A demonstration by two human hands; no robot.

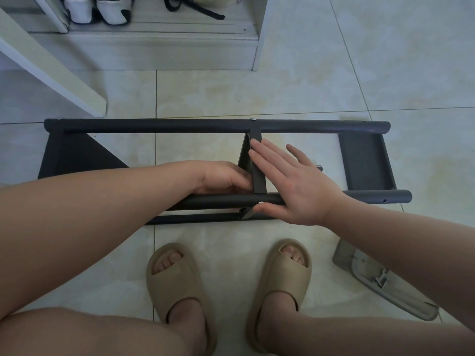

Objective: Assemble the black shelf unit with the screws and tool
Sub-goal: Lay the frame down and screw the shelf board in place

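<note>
Right hand lies flat, fingers straight, on the black shelf unit's middle panel; left hand curls beside that panel, grip unclear

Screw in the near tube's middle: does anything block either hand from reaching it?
Nothing visible does. The screw sits exposed on the near tube. The right hand lies flat with its thumb just beside the screw, and the left hand rests on the tube's far side.
</note>
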